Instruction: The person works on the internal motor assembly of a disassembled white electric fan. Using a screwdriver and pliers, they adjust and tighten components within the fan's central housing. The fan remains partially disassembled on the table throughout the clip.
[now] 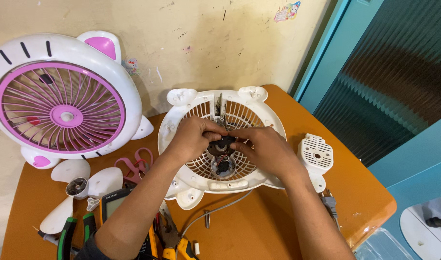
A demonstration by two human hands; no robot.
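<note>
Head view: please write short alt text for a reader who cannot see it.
Both hands, left hand and right hand, grip a small dark motor over a white fan housing on an orange table. A pink-and-white fan front leans against the wall; a loose white fan blade lies nearby.

I'm counting two fan housings (61, 96) (191, 185), one loose blade (80, 188), one motor cover (316, 154), one pair of scissors (136, 166), and two hands (194, 137) (263, 149).
</note>
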